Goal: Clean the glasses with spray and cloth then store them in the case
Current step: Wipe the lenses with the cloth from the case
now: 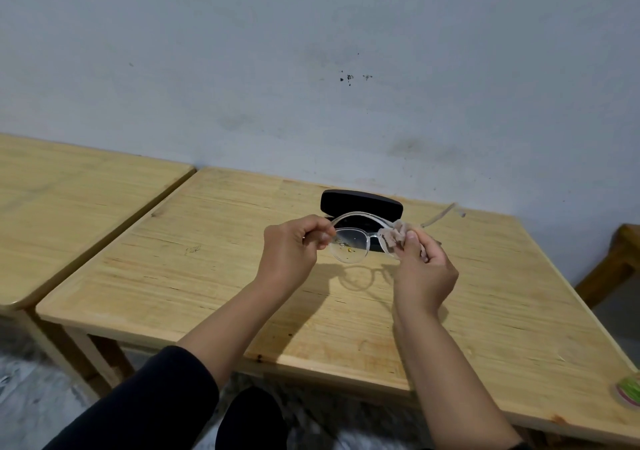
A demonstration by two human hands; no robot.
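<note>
Clear-framed glasses point(349, 246) are held above the wooden table point(207, 276), arms unfolded toward the wall. My left hand point(294, 252) pinches the left end of the frame. My right hand point(420, 269) presses a small beige cloth point(394, 236) around the right lens, which the cloth hides. Behind the glasses lies an open black case point(360, 203), its lid raised toward the wall. No spray bottle is clearly in view.
A second wooden table point(69, 200) stands touching on the left. A green and pink round object point(631, 390) sits at the right edge of the table. A wooden piece of furniture point(616, 259) is at far right. The wall is close behind.
</note>
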